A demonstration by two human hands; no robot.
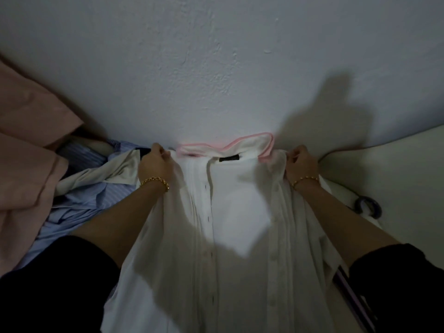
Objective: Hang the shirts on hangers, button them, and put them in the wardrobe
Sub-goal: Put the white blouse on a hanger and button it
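**Editor:** What frames the shot, and how much room is there?

**Photographer:** A white shirt (230, 212) fills the centre and runs off the bottom edge, held up against a bare white wall (216, 68). The upper half of the frame is open wall, marked only by shadows at upper right.

**Editor:** The hands?

**Photographer:** The left hand (155, 164), centre left, has its grip clamped on the shirt's shoulder. The right hand (300, 164), centre right, pinches the other shoulder. Each wrist has a gold bracelet (155, 182). The front hangs unbuttoned, with a black label (229, 159) showing inside the neck. A pink edge (266, 140) rims the collar, and I cannot tell if it is trim or a hanger.

**Editor:** The surroundings?

**Photographer:** It is dim. At left lies a heap of clothes: a pink garment (28, 152) against the frame's edge, a blue striped shirt (72, 212) beside it and a pale grey cloth (108, 174) touching the left hand. At right is a white surface (396, 176), with a purple hanger hook (368, 206) near the right forearm.
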